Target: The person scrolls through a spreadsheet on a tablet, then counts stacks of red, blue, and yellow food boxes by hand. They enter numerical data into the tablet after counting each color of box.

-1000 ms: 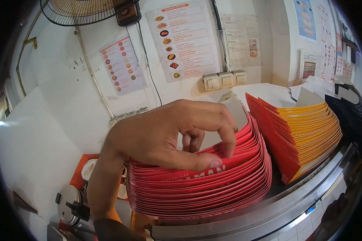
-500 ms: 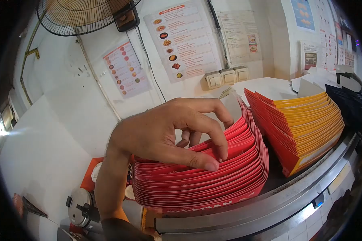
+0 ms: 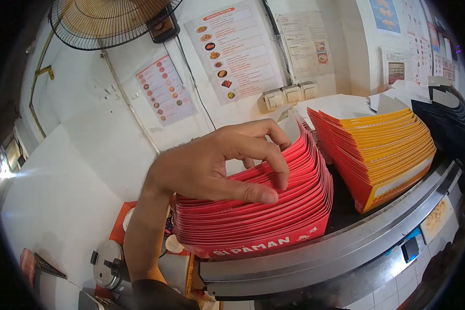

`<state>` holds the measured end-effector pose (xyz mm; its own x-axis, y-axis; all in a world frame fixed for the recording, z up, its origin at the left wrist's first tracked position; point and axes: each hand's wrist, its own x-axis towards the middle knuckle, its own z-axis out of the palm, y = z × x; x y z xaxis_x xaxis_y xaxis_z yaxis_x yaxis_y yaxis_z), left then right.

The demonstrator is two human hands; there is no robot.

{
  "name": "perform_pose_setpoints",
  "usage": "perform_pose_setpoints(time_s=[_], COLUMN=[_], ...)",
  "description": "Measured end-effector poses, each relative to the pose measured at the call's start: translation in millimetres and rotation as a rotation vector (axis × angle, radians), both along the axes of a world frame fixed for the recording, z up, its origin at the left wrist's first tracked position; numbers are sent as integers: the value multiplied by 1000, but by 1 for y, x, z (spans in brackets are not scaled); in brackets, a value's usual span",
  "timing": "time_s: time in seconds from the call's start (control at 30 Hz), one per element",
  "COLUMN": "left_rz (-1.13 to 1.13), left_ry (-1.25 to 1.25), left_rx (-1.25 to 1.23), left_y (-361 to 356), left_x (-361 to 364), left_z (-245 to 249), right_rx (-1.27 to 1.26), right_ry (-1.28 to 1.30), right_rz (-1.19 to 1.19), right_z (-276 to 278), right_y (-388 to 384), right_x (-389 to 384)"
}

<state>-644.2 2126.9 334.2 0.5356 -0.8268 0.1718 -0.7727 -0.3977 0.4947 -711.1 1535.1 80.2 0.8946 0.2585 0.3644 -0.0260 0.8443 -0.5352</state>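
My left hand [image 3: 217,163] reaches in from the lower left over a tall nested stack of red paper food trays [image 3: 263,222]. Its fingers curl over the upper rims, and the thumb lies along the near side with its tip close to the index fingertip. The front of the lowest tray carries white lettering reading "SI PAMAN". Parts of the other fingers are hidden behind the index finger and the rims. My right hand is out of view.
Right of the red stack stands a stack of yellow-and-red paper trays [image 3: 387,155], with dark trays [image 3: 444,121] beyond. A metal counter edge [image 3: 315,263] runs below. A lidded pot [image 3: 108,263] is at lower left, a fan [image 3: 108,23] above, and menu posters [image 3: 235,51] hang on the wall.
The view has shifted slightly, so both tray stacks and the counter edge appear higher and a little further left. More lettering on the red stack shows. My left hand stays on its rims.
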Motion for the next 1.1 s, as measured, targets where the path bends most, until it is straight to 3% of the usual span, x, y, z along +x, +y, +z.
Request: perform_pose_setpoints(time_s=[0.23, 0.37, 1.1], left_rz=[100, 35, 63], left_ry=[-22, -86, 55], left_rx=[-3, 24, 1], left_y=[-4, -11, -14], left_x=[-12, -13, -19], left_z=[0, -5, -7], right_rx=[8, 15, 22], right_ry=[-32, -41, -72], right_rz=[-33, -47, -112], right_z=[2, 2, 2], right_y=[-9, -14, -42], right_x=[-6, -9, -38])
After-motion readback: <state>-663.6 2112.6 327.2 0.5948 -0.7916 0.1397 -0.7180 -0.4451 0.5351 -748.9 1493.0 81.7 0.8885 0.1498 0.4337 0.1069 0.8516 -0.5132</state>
